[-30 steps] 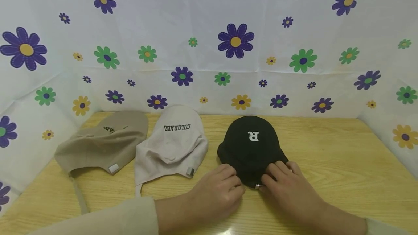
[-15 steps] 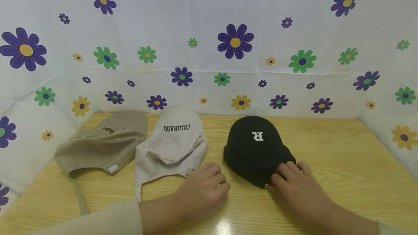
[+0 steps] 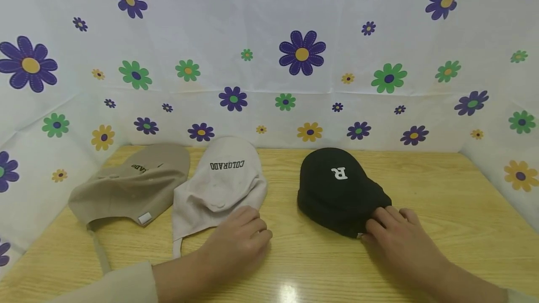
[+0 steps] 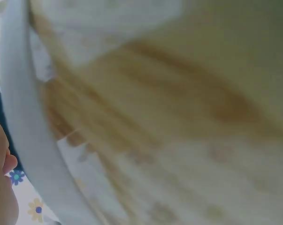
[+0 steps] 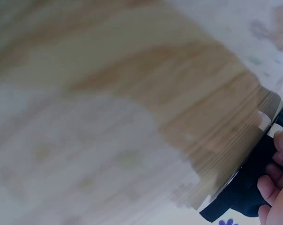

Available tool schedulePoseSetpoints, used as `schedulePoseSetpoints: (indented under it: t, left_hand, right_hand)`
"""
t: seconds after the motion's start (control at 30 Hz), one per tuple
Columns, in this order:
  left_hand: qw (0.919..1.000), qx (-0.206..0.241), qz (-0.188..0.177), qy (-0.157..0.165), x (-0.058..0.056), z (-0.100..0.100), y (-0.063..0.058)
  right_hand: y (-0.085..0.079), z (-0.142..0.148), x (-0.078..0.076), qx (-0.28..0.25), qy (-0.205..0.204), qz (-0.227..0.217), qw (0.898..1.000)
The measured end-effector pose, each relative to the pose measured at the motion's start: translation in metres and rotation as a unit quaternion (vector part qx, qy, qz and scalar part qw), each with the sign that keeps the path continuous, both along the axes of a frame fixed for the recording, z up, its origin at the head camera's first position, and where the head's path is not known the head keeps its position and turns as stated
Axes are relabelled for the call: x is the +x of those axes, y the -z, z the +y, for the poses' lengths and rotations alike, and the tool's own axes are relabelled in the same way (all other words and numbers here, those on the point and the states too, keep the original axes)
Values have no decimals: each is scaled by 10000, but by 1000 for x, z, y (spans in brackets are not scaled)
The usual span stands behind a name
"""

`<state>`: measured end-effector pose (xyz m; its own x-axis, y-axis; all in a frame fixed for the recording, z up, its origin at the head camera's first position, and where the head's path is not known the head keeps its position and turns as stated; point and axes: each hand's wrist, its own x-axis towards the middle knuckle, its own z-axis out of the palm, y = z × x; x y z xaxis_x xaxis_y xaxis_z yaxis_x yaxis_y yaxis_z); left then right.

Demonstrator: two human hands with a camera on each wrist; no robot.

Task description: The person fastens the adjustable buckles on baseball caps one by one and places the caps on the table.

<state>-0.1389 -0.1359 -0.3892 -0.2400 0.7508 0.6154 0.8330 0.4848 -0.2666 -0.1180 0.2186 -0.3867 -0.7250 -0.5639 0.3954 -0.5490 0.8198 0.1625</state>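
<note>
A black cap with a white letter R lies right of the middle in the head view. My right hand grips its near right edge, with the fingertips partly hidden by the fabric. In the right wrist view the cap's dark band lies against those fingers. My left hand holds nothing, its fingers loosely curled. It hovers before the pale pink cap lettered COLORADO and covers part of its lower edge. In the left wrist view that hand shows only at the left edge.
A tan cap lies at the far left, its strap trailing toward the near edge. The wooden table is bounded by a white flowered cloth at the back and sides.
My left hand has let go of the black cap and moved left toward the pale cap. My right hand has drawn the black cap to the right, turning it slightly.
</note>
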Motion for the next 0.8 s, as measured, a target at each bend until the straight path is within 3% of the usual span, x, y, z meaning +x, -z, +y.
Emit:
schedulePoseSetpoints:
  t: [0.5,0.8]
  left_hand:
    - [9987,398,-238,-225,-3,-33,3]
    - [9945,414,-655,-702,0,-59,2]
  right_hand:
    - [2,36,-1,-174,160,192,9995]
    - [4,61,0,-130,462,110,9988]
